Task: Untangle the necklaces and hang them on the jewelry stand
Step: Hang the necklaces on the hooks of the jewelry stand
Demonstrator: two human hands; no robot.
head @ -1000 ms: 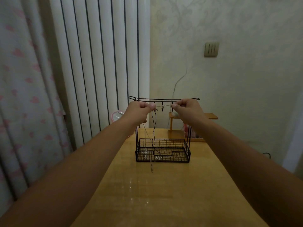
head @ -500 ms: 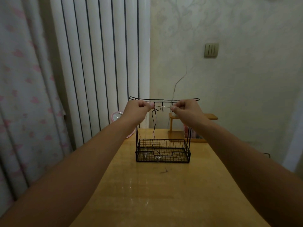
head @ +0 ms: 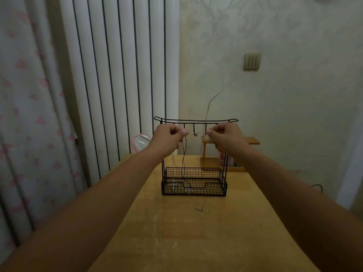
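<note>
A black wire jewelry stand [head: 194, 120] with a hook bar on top and a mesh basket below stands on the wooden table [head: 196, 232]. My left hand [head: 169, 137] and my right hand [head: 224, 137] are raised just under the bar, each pinching one end of a thin silver necklace [head: 196, 132] stretched between them by a middle hook. A black cord necklace [head: 183, 161] hangs from the bar into the basket, ending in a small silver pendant [head: 189, 190]. Another pale chain hangs at the basket's left. A small pendant piece [head: 201, 209] lies on the table in front.
A small wooden shelf [head: 253, 142] stands behind the stand on the right. A pink-rimmed object [head: 140, 142] leans by the white ribbed radiator [head: 121, 75] at left. A patterned curtain hangs at far left. The wall with a switch plate [head: 252, 61] is close behind.
My hands have stayed under the bar, drawing slightly closer then apart along the chain. The small pendant that dangled in front of the basket now lies on the table, farther right.
</note>
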